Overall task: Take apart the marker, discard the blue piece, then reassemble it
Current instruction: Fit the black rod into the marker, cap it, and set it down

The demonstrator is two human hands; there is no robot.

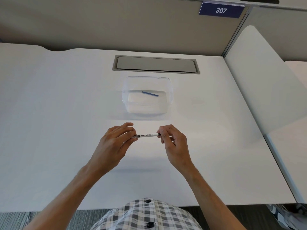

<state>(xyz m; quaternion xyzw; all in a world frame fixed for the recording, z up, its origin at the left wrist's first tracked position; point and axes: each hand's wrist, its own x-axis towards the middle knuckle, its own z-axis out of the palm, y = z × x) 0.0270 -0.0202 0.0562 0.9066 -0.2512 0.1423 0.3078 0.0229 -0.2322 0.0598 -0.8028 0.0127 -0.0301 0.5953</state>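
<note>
Ahead of your hands you have a white desk (66,97) spreading out on both sides. Beyond them, near its far edge, a grey cable hatch (155,64) sits flush in the top. Behind the desk stands a beige partition panel (116,25); up and to the right of your right hand it carries a blue plate (221,10) reading 307. A white side divider (259,77) closes the desk on your right, with another white surface past it. Below your wrists, grey carpet (49,218) shows under the near edge. The light is soft and even, casting faint shadows.
</note>
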